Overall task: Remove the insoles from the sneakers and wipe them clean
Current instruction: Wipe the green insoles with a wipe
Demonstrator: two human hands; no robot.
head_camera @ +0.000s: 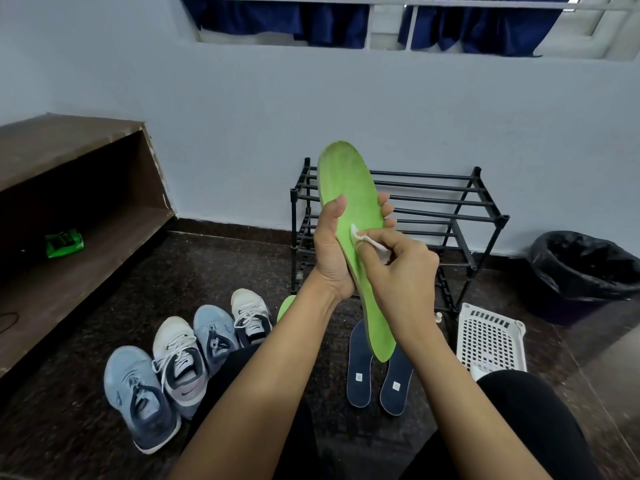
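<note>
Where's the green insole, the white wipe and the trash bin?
green insole (pixel 346 181), head view, on its toe end
white wipe (pixel 373 242), head view, on its middle
trash bin (pixel 568 271), head view, on its black liner

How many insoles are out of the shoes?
4. One green insole is held up in the left hand; a second green one peeks out behind the left forearm; two navy insoles lie side by side on the floor. More may be hidden.
</note>
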